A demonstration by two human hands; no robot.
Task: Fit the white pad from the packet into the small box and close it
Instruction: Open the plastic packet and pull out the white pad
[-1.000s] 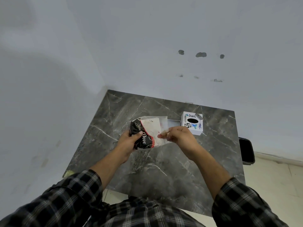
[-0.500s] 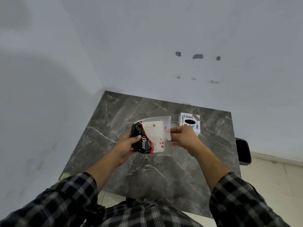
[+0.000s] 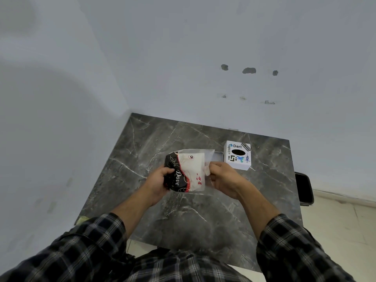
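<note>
A black, red and white "Dove" packet [image 3: 183, 171] is held up above the grey marble table [image 3: 142, 151]. My left hand [image 3: 157, 181] grips its black left end. My right hand [image 3: 223, 180] pinches the white pad [image 3: 206, 169] where it sticks out of the packet's clear open right end. The small white box [image 3: 237, 154], printed "Dart" with a dark oval hole in its top, stands on the table just beyond my right hand, with a white flap lying open on its left side.
The table sits in a corner between two pale walls. A black chair seat [image 3: 304, 188] shows past the table's right edge. A light tiled floor [image 3: 335, 226] lies to the right.
Both hands have lifted the packet off the table and turned it more upright. My right hand has shifted to its open end and pulled a bit of white pad out.
</note>
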